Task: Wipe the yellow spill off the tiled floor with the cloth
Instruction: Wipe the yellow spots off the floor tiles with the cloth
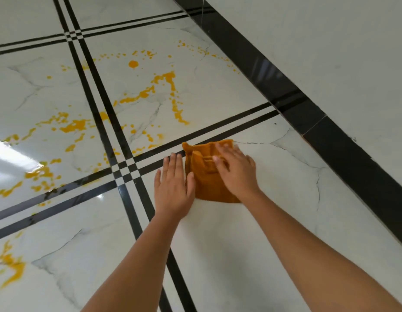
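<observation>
An orange-brown cloth (205, 176) lies folded on the white marble-look tiled floor (252, 233), just below a pair of black grout stripes. My right hand (237, 171) rests flat on top of the cloth, fingers spread. My left hand (174, 188) lies flat on the tile with its thumb touching the cloth's left edge. The yellow spill (160, 86) spreads as streaks and drops over the tiles up and to the left of the cloth, with more patches at the far left (39, 174) and lower left (12, 266).
Black double stripes (125, 167) cross the floor between tiles. A wide black skirting band (292, 95) runs diagonally along the right, with a pale wall (342, 41) beyond it. Window glare (13, 156) reflects off the floor at the left.
</observation>
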`<state>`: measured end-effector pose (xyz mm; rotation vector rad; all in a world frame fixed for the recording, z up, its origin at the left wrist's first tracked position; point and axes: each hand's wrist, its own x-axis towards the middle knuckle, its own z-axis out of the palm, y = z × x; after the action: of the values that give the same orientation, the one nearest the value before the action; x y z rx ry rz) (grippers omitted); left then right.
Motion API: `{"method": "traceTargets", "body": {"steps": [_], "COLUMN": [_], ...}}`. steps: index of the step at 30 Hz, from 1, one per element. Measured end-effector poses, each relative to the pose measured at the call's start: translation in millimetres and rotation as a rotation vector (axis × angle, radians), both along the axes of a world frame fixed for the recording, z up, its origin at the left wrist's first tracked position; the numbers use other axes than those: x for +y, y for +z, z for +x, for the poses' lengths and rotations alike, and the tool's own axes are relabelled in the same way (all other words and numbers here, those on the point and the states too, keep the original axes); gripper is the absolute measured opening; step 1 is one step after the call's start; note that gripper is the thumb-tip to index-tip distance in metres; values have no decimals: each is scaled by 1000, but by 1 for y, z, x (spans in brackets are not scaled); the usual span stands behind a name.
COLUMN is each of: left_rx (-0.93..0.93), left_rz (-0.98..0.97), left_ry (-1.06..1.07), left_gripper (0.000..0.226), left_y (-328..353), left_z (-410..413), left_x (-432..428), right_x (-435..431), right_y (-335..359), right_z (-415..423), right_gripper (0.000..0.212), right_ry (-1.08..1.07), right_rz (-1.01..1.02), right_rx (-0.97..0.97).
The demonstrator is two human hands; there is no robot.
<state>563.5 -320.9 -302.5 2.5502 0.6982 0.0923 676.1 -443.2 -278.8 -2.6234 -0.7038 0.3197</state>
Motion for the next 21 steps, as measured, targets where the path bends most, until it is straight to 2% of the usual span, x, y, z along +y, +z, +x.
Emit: {"method": "traceTargets", "body": {"steps": [4, 7, 9, 15, 19, 21], "left_rx": [-40, 138, 215, 229, 236, 210], "left_rz": [73, 89, 141, 196, 256, 230], "left_ry": [-161, -250, -234, -13, -54, 24], "left_gripper": [61, 60, 63, 79, 85, 84], "left_y": [7, -8, -20, -22, -30, -31], "left_z": [42, 70, 73, 55, 16, 26], "left_x": [-32, -37, -28, 40, 76, 101], "right_x": [-36, -45, -41, 10, 54, 67], "right_y": [3, 3, 4, 7, -2, -9], "right_z": [12, 21, 25, 21, 7, -2], "right_gripper": [48, 49, 50, 52, 56, 59], "right_ry": [-32, -13, 62, 304, 407, 428], "right_rz": [-106, -199, -244, -301, -294, -304], "right_rx": [-16, -7, -16, -19, -2, -17]}}
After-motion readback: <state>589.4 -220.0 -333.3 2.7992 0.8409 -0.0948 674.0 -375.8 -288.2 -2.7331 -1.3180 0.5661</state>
